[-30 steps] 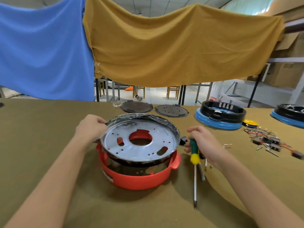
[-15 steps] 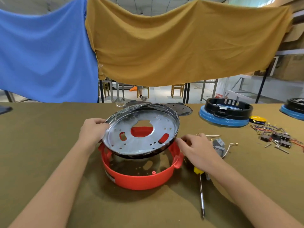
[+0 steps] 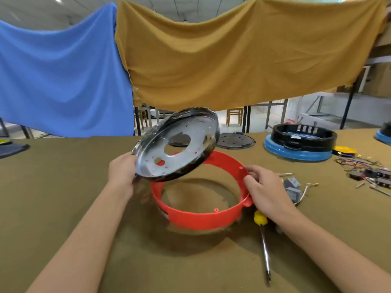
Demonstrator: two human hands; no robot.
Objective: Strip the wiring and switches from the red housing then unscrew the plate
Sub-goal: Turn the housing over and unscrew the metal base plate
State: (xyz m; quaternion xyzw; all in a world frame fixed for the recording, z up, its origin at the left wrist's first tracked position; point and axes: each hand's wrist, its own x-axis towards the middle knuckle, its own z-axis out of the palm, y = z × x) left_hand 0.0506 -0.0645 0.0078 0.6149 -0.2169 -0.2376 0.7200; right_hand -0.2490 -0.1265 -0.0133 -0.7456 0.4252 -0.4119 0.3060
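The left hand [image 3: 122,172] grips the near-left edge of the metal plate [image 3: 179,144] and holds it tilted in the air above the red housing [image 3: 203,214], apart from it. The right hand [image 3: 266,187] curls its fingers round the housing's right rim, and the housing sits on the olive table [image 3: 53,187] with a screwdriver [image 3: 263,240] lying just beside it

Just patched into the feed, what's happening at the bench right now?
A person is taking apart a red housing on the table. The left hand grips the metal plate by its rim and holds it tilted, clear above the housing. The right hand holds the housing's right rim. The housing looks like an empty ring. The screwdriver lies on the table beside the right forearm, and loose wiring and switches sit off to the right.
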